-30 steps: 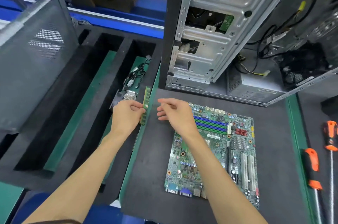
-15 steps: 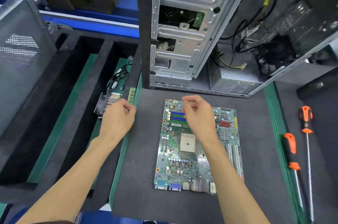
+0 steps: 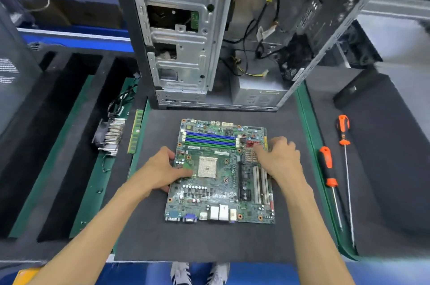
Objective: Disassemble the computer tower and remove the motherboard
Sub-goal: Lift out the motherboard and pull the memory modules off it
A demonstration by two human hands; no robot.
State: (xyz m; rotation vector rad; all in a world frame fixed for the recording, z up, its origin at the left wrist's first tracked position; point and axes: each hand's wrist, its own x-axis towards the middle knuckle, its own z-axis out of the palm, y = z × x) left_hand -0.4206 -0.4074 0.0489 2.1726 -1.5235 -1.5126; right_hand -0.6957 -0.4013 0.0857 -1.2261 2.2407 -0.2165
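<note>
Motherboard (image 3: pixel 218 173) lies flat on our bench mat (image 3: pixel 149 238), out of the tower (image 3: pixel 209 36); our left hand (image 3: pixel 160 172) and right hand (image 3: pixel 279 157) grip its side edges, fingers curled, seemingly to lift it.

Tower case (image 3: pixel 186 52) just behind motherboard (image 3: pixel 218 182)

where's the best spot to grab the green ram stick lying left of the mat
Pinch the green RAM stick by its two long edges near the middle, coming from above. It lies flat and narrow on the green strip, with the finned silver heatsink close on its left, so a top-down grip looks easiest.
</note>
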